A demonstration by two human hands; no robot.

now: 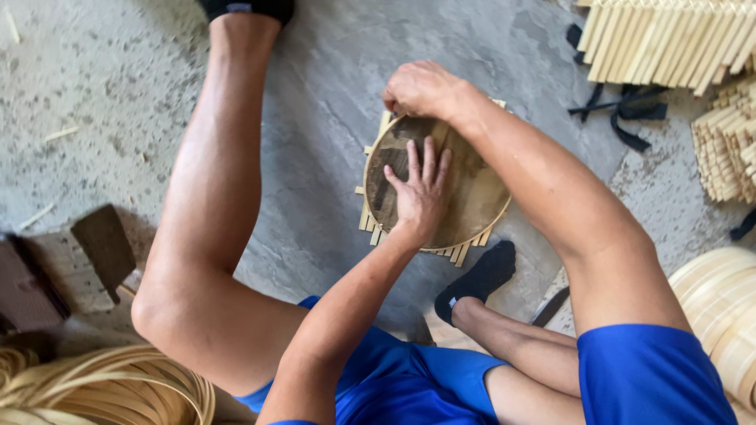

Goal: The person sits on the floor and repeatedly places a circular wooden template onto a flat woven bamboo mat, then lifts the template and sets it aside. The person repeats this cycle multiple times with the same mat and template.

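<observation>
two hands point(421, 193), one round disc point(472, 197)

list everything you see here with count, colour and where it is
round woven bamboo tray: one, brown, centre of the floor, under both hands
cut bamboo slats: stacks, pale yellow, top right
black straps: a few, beside the slat stacks
coiled bamboo strips: one bundle, tan, bottom left
bent bamboo hoops: one stack, cream, right edge
concrete floor: grey, all around
black socks: two, on the feet
blue shorts: bottom
left hand: flat on the tray, fingers spread
right hand: gripping the tray's far rim
</observation>
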